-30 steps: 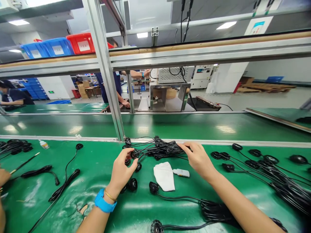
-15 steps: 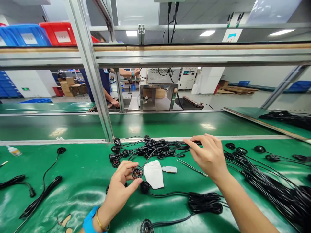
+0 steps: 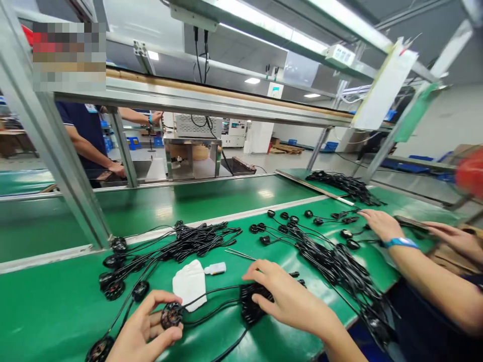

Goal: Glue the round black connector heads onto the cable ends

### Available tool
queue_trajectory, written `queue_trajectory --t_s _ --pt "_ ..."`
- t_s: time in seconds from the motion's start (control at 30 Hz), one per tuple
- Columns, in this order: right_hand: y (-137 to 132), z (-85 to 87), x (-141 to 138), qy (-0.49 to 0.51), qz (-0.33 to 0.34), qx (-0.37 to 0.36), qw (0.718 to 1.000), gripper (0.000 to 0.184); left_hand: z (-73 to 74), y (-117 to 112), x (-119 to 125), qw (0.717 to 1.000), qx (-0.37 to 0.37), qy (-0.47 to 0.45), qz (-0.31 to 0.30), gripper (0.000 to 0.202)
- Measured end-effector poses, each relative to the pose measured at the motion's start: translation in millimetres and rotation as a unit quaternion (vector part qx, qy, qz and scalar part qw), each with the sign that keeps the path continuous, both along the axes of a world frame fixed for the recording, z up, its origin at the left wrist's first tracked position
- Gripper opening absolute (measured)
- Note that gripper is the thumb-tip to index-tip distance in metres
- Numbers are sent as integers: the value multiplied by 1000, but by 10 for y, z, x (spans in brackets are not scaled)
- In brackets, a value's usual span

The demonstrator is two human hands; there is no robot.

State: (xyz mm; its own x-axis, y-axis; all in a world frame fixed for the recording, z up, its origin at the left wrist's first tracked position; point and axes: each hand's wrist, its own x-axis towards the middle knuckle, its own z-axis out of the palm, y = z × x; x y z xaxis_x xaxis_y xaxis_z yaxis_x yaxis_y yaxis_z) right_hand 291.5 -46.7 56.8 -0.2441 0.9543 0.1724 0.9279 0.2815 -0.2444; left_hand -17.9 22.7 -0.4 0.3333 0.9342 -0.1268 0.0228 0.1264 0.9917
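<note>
My left hand pinches a round black part with an open, ribbed face between thumb and fingers. Black cable runs from beside it toward a coiled cable bundle on the right. My right hand curls over that bundle, thumb on the near side and fingers on the far side; its lower fingers are hidden. A white cloth and a small white bottle lie beyond the hands, with thin metal tweezers close by. Another round black part rests at the lower left.
Cabled parts lie in a pile at the back left and another on the right. A co-worker's hands work at the right edge. A metal post rises at left. Another person stands behind the bench.
The view has swung right, bringing the co-worker's hands into sight. My right hand has come down from above the far cable pile onto a coiled bundle nearer me. My left hand still holds its round part.
</note>
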Motion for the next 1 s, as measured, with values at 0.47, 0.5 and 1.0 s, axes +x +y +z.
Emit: queue_trajectory --t_s 0.47,0.5,1.0 --pt "614 -516 -828 217 182 5 959 16 90 -54 -1 986 -27 -152 -54 41" --pt "597 -550 -831 241 176 26 954 14 92 -65 8 984 -37 -165 -60 41" --pt "427 -546 -884 231 215 243 917 22 92 -137 60 969 -53 -224 -86 31"
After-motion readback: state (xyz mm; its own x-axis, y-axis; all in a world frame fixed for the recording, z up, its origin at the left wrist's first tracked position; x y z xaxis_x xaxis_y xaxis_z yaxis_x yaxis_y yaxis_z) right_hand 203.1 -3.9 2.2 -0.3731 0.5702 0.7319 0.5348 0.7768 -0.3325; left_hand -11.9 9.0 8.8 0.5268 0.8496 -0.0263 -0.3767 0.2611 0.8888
